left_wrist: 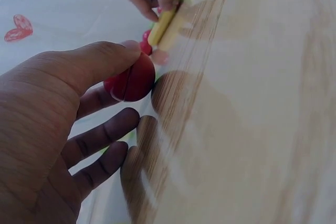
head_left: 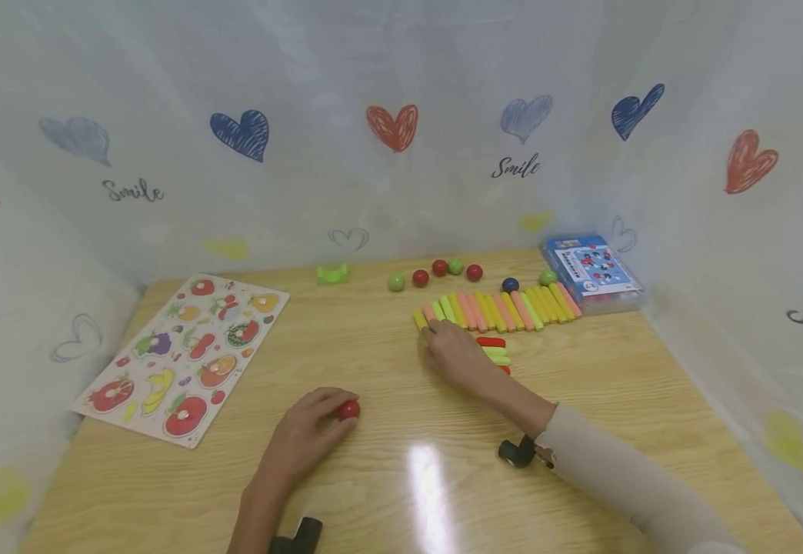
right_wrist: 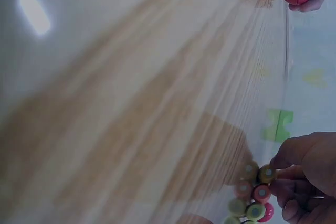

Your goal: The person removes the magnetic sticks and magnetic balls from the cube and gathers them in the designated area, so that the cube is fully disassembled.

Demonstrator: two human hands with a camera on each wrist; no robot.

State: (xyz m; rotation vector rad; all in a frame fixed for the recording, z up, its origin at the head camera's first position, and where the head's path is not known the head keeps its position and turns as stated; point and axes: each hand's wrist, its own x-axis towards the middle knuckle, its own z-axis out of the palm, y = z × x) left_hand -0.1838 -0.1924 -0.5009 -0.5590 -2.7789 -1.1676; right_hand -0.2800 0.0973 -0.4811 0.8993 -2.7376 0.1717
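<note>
Between thumb and forefinger my left hand (head_left: 301, 435) holds a red ball (head_left: 350, 409) with a seam round it, close over the table. In the left wrist view this ball (left_wrist: 134, 80) shows at the thumb tip, the other fingers spread below. My right hand (head_left: 458, 355) pinches a yellow rod (head_left: 419, 320) at the left end of a row of coloured rods (head_left: 505, 309). The right wrist view shows the yellow rod's round end (right_wrist: 268, 173), with a grey disc in it, beside a pink rod (right_wrist: 261, 193). Red and lime rods (head_left: 495, 352) lie partly hidden behind the right hand.
Green, red and blue balls (head_left: 421, 278) lie behind the row. A green bracket-like piece (head_left: 332, 274) stands at the back. At left lies a fruit puzzle board (head_left: 235, 371); a blue box (head_left: 594, 275) is at back right. Hanging sheets (head_left: 401, 200) enclose the table (head_left: 346, 492).
</note>
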